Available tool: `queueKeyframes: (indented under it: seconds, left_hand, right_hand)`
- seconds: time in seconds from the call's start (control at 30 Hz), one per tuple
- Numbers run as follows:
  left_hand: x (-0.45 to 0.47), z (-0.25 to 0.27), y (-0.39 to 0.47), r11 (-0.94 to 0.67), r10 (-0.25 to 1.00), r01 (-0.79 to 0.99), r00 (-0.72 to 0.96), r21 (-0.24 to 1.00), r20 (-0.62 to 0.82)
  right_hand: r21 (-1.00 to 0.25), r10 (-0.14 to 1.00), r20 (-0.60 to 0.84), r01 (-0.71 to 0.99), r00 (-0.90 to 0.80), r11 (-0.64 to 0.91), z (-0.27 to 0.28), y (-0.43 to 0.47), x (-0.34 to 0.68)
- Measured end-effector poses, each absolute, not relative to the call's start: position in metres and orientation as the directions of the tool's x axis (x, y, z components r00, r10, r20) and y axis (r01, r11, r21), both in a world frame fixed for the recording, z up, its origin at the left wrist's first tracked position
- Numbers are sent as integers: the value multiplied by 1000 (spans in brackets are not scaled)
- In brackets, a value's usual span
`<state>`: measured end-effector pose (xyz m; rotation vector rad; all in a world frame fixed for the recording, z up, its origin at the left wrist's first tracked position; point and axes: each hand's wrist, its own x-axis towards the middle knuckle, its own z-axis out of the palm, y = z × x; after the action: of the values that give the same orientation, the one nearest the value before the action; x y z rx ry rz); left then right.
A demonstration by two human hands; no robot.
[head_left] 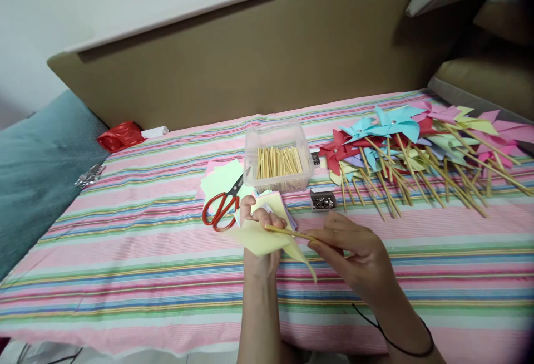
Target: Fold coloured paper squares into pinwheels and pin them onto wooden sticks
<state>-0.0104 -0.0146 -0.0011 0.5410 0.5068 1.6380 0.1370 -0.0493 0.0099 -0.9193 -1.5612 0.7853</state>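
A pale yellow paper pinwheel (pixel 258 240) rests in my left hand (pixel 267 219), whose fingers curl behind and around its middle. My right hand (pixel 354 247) pinches a thin wooden stick (pixel 290 232), and the tip of that stick lies against the back of the pinwheel near my left fingers. Whether a pin joins the two is hidden by the fingers. Just beyond my hands lie a stack of coloured paper squares (pixel 273 206), scissors with red handles (pixel 221 208) and a small box of metal pins (pixel 322 201).
Behind these stands a clear plastic box (pixel 308 172) of short wooden sticks (pixel 279 162). A heap of finished pinwheels (pixel 392 122) spreads to the right. Light green paper sheets (pixel 217 180) lie under the scissors. A red plastic bundle (pixel 120 137) sits far left on the striped cloth (pixel 125 275).
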Motion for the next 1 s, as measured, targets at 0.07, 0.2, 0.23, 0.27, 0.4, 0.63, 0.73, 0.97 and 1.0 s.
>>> queueKeyframes:
  seconds: [0.07,0.2,0.23,0.27,0.4,0.63,0.73,0.97,1.0]
  left_hand:
    - [-9,-1,-14,-153,987,-782,-147,605,60]
    - [-9,-1,-14,-159,986,-784,-154,600,61]
    - [-9,-2,-14,-160,986,-785,-157,598,57]
    - [-8,-3,-14,-163,985,-785,-164,598,54]
    - [-8,-8,-14,-171,983,-773,-173,610,56]
    - [-11,-1,-16,-111,994,-775,-99,622,53]
    - [-8,5,-14,-110,991,-772,-137,626,4]
    - [-5,4,-8,-82,974,-694,-208,716,-89]
    - [-5,3,-8,-93,970,-688,-225,720,-89]
  right_hand:
    - [-855,869,486,156,-95,495,9,-49,136]
    - [-839,853,512,157,-100,521,10,-49,135]
    - [-837,852,515,159,-97,524,10,-49,135]
    - [-835,850,518,161,-94,526,11,-49,135]
    - [-834,849,521,162,-87,528,12,-49,135]
    - [-819,834,548,162,-65,551,10,-50,134]
    - [-810,825,563,166,-49,563,8,-50,135]
    - [-824,824,553,228,124,518,3,-50,137]
    - [-822,815,557,246,157,514,3,-49,137]
